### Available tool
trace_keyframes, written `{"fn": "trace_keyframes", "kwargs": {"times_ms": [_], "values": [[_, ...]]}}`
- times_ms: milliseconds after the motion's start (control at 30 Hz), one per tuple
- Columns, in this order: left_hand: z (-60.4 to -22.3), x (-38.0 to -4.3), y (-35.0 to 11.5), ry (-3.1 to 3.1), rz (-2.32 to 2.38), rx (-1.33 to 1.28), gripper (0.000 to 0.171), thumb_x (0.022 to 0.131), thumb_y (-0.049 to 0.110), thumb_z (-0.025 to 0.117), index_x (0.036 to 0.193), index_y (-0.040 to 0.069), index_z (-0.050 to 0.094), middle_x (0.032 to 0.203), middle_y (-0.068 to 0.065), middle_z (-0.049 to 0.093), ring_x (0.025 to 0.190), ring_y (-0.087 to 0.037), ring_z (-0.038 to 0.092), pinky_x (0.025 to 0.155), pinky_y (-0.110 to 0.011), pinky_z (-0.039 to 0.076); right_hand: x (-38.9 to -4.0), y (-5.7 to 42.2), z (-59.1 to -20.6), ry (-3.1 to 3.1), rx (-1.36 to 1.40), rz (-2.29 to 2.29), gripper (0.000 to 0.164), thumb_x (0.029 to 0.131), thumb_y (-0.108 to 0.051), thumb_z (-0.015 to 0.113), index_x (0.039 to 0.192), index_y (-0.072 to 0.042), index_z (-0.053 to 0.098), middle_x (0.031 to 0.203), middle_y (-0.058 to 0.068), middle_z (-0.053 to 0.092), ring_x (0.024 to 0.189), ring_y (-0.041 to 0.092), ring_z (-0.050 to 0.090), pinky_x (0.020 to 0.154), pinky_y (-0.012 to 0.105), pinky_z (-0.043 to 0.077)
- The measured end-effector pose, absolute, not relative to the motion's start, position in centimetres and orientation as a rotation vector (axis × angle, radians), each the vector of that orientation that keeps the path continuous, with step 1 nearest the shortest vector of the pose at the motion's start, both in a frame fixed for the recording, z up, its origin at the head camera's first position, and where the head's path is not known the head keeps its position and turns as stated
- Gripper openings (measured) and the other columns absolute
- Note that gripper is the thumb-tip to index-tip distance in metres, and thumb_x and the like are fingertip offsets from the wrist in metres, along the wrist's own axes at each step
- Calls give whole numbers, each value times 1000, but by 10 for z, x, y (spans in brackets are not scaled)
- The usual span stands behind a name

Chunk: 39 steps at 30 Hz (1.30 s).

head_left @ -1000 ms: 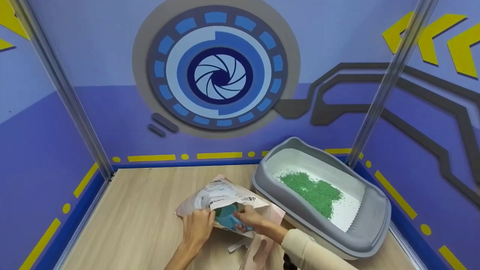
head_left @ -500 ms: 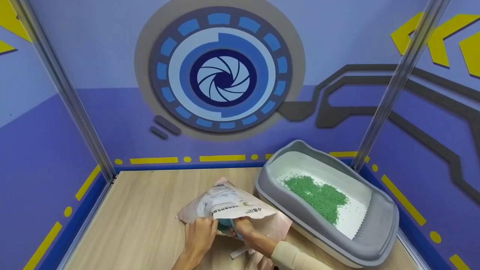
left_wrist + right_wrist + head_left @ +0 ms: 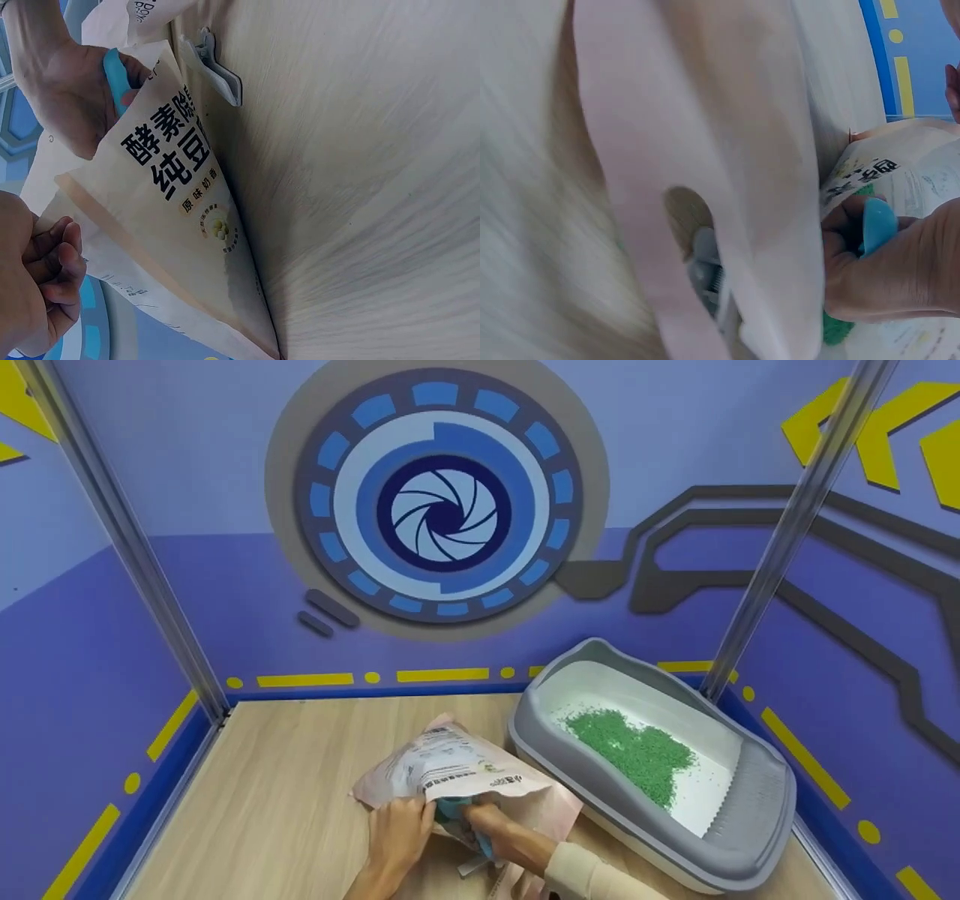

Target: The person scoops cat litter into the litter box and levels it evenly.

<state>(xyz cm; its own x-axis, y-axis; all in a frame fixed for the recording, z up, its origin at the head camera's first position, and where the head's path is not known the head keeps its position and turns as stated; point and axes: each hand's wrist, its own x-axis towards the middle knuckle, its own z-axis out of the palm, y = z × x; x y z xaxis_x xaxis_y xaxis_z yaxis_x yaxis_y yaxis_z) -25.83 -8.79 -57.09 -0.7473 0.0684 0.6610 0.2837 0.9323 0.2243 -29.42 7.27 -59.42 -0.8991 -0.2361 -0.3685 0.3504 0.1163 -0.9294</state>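
Observation:
A pale pink-and-white printed bag (image 3: 457, 757) lies on the table, its mouth facing me. At the left of that mouth, my left hand (image 3: 399, 829) pinches the bag's edge with curled fingers. My right hand (image 3: 495, 829) is at the opening and grips the handle of a light-blue scoop (image 3: 453, 808). The scoop's head is inside the bag and partly hidden. In the left wrist view the blue handle (image 3: 117, 79) shows in the right hand's grip. Green granules (image 3: 838, 328) show at the bag's mouth in the right wrist view.
Right of the bag stands a grey-rimmed, white litter box (image 3: 761, 817) with green granules (image 3: 637, 754) spread inside. A whitish sealing clip (image 3: 214, 67) lies on the wooden table (image 3: 277, 780) near the bag's mouth. Blue-purple walls and metal posts enclose the table.
My right hand has moved with the scoop into the bag's mouth, and the bag's upper side now covers more of the scoop. My left hand keeps its hold on the edge.

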Motion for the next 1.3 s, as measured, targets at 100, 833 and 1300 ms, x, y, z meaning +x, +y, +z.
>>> {"fn": "trace_keyframes", "kwargs": {"times_ms": [100, 833, 1300], "values": [[-572, -256, -90, -2393, -435, -240, 31, 80, 16, 76, 57, 13, 56, 52, -5, 60, 46, -26, 59, 43, -38, 40, -289, 75, -596, 2032, 144, -1840, 5, 88, -9, 51, 90, -11, 46, 66, -5, 43, 55, 8, 39, 50, 22, 33], [-566, -253, -89, -2413, -523, -258, 36, 83, 11, 73, 56, 16, 50, 53, 9, 40, 52, -9, 33, 44, -31, 34, -225, 103, -577, 1977, 201, -1985, 15, 85, -2, 62, 99, -2, 57, 65, -6, 45, 55, 6, 39, 52, 21, 33], [-564, -263, -87, -2430, -569, -216, 37, 86, 11, 70, 56, 14, 49, 54, 7, 41, 51, -11, 36, 45, -33, 34, -218, 163, -535, 2190, 114, -1736, 18, 75, 0, 59, 75, -15, 49, 55, -8, 42, 47, 3, 34, 43, 17, 27]]}}
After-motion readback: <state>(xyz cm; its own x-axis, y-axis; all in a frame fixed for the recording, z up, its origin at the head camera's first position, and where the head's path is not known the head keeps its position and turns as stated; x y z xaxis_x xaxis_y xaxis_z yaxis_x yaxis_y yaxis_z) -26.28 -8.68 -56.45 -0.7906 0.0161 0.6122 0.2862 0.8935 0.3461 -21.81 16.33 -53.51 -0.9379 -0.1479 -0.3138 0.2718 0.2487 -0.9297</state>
